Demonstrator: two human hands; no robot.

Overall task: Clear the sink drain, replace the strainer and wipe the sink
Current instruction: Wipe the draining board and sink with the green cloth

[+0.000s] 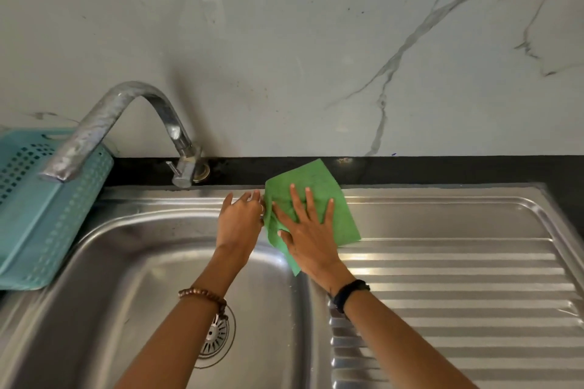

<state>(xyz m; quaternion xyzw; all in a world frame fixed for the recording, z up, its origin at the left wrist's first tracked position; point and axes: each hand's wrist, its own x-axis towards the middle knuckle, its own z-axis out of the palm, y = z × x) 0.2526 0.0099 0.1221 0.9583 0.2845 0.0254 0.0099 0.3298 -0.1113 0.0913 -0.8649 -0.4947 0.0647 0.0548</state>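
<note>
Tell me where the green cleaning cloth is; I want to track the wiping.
In the head view, the green cleaning cloth lies right of centre under the right hand, on the steel sink's rim beside the ribbed drainboard.

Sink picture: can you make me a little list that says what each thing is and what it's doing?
cloth: green cloth spread flat where basin rim meets draining board
right hand: right hand pressing flat on the cloth, fingers straight
left hand: left hand at the cloth's left edge; grip unclear
strainer: strainer sitting in the drain, partly hidden by the left arm
tap: tap no water seen running
basket: blue basket left of the sink
</note>
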